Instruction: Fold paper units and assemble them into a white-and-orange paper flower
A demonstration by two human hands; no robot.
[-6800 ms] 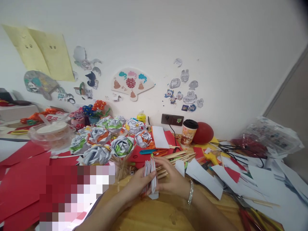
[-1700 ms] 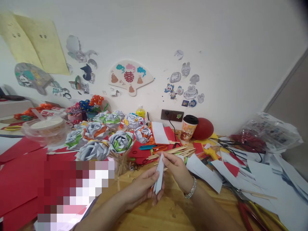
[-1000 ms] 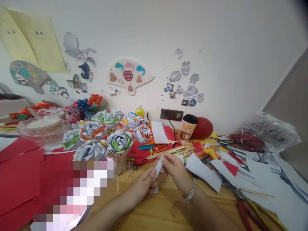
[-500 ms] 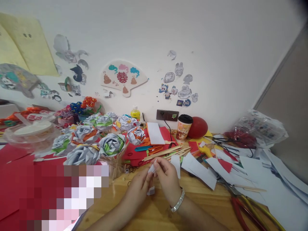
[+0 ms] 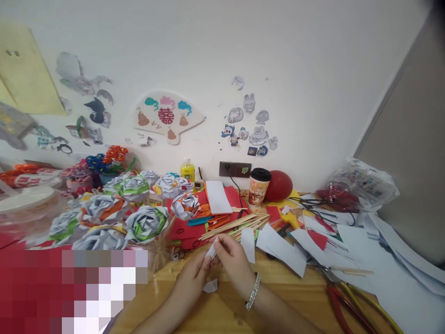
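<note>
Left hand point(image 5: 191, 277) and right hand point(image 5: 235, 260): fingers closed, pinching folded white paper point(image 5: 211, 251) above desk point(image 5: 217, 313). Lidded cup point(image 5: 258, 191) upright near desk's back edge, beside red balloon point(image 5: 281, 185).

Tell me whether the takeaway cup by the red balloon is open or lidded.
Lidded: a black lid covers the top of the takeaway cup, which stands upright. Its fill level is hidden.

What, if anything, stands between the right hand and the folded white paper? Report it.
Nothing visible. The right hand already pinches the folded white paper near its upper end, and the left hand grips it lower down. The wooden sticks lie beyond both hands.
</note>
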